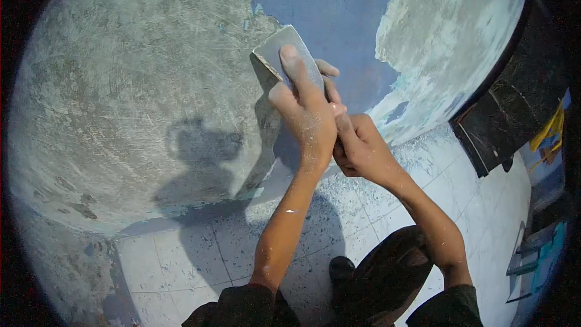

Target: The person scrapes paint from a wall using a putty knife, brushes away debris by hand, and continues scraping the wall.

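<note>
With the scraper [275,49] over the ragged edge of the blue paint [345,30], your left hand [313,118] pinched on it and your right hand's grip [360,150] curled, apparently around the hidden handle, hold it low to the wall [175,54] and stroke evenly.

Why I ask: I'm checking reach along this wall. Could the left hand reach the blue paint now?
Probably yes: the left hand, on the flat tool, looks close to the blue paint, with nothing visibly blocking it.
</note>
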### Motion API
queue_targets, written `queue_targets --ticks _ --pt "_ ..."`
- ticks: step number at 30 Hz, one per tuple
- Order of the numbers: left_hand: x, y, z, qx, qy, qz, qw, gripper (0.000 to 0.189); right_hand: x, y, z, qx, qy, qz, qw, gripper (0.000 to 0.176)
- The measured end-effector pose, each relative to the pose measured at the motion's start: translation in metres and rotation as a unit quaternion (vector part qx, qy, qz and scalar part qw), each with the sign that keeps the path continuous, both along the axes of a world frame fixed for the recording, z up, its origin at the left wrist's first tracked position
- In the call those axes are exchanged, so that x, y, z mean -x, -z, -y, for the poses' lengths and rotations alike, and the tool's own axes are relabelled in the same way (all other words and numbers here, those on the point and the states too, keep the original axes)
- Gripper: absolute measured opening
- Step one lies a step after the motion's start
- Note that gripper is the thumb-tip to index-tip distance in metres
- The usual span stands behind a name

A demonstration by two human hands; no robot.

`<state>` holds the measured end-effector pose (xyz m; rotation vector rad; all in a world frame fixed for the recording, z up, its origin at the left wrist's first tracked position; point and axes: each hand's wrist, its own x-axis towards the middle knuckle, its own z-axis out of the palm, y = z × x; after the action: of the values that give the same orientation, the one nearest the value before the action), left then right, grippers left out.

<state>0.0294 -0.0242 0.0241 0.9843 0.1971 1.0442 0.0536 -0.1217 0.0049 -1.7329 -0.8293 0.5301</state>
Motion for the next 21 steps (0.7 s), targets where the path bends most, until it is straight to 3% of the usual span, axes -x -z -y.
queue_targets --ticks 21 --pt "-0.001 0.008 0.000 0.007 0.032 0.025 0.999 0.064 0.001 0.001 0.001 -0.012 0.004 -0.033 0.999 0.067"
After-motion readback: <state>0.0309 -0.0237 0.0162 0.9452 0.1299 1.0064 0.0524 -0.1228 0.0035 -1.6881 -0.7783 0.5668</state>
